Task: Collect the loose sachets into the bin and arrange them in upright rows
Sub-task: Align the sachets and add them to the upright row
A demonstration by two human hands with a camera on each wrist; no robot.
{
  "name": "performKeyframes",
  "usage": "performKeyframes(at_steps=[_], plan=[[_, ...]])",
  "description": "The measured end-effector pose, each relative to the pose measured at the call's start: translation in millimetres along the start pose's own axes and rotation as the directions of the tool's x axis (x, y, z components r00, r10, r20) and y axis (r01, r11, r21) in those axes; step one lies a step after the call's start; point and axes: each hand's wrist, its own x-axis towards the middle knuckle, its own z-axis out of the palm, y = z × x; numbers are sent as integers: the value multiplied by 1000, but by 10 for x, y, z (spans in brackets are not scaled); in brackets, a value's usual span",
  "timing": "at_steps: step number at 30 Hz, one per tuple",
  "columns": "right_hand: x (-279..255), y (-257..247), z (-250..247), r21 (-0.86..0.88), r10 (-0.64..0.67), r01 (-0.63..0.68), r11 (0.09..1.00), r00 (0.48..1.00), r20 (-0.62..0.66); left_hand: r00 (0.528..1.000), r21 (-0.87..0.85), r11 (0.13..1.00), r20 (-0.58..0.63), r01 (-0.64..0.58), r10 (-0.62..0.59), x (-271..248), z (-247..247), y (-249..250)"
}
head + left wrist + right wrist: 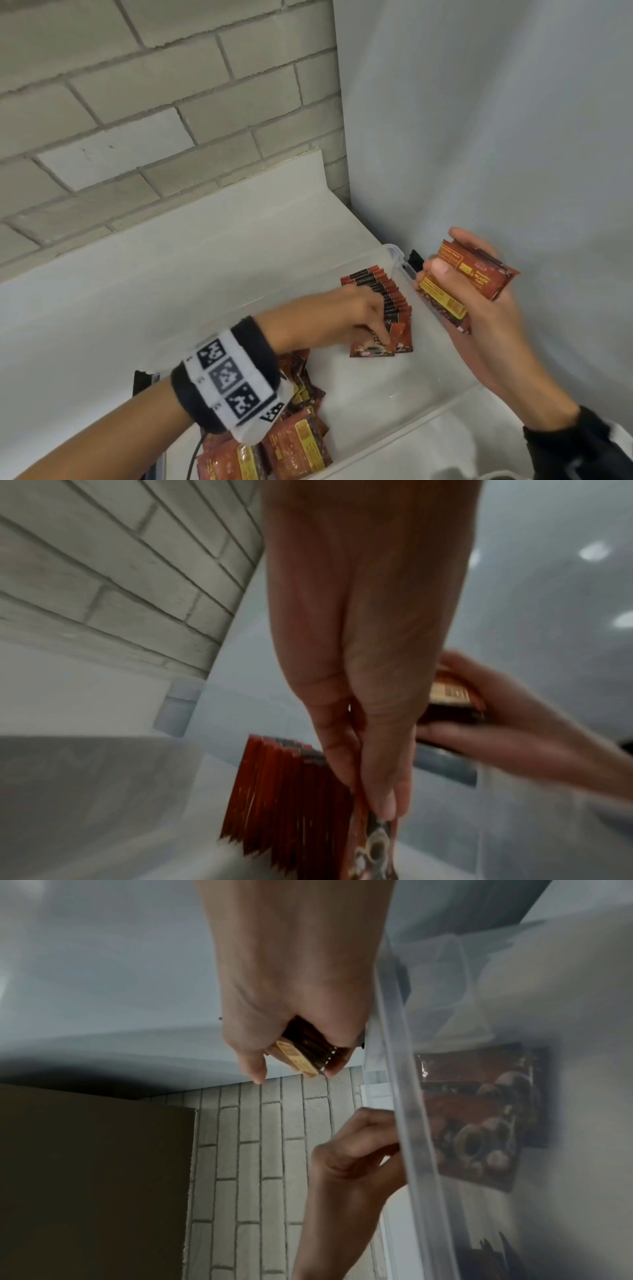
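Note:
A clear plastic bin (pixel 428 414) holds a row of upright red sachets (pixel 380 287) in its far right corner. My left hand (pixel 385 337) reaches into the bin and pinches the front sachet (pixel 400 334) at the near end of that row, thumb and fingers pressed on its faces (pixel 377 845). Above the bin's right rim, my right hand (pixel 455 260) grips a stack of sachets (pixel 445 294) between thumb and fingers. A pile of loose sachets (pixel 294 438) lies in the bin's near left part, partly hidden under my left wrist.
The bin stands on a white shelf (pixel 171 274) in a corner, with a brick wall (pixel 137 102) behind and a plain pale wall (pixel 496 120) on the right. A black latch (pixel 415 258) sits at the bin's far right rim. A brown board (pixel 95 1177) shows in the right wrist view.

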Motion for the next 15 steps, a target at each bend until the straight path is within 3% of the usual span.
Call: performKeyframes(at_steps=[7, 15], plan=[[12, 4, -1, 19, -19, 19, 1000, 1000, 3, 965, 284, 947, -166, -152, 204, 232, 220, -55], [16, -2, 2, 51, 22, -21, 998, 1000, -5, 954, 369, 924, -226, -105, 198, 227, 317, -128]])
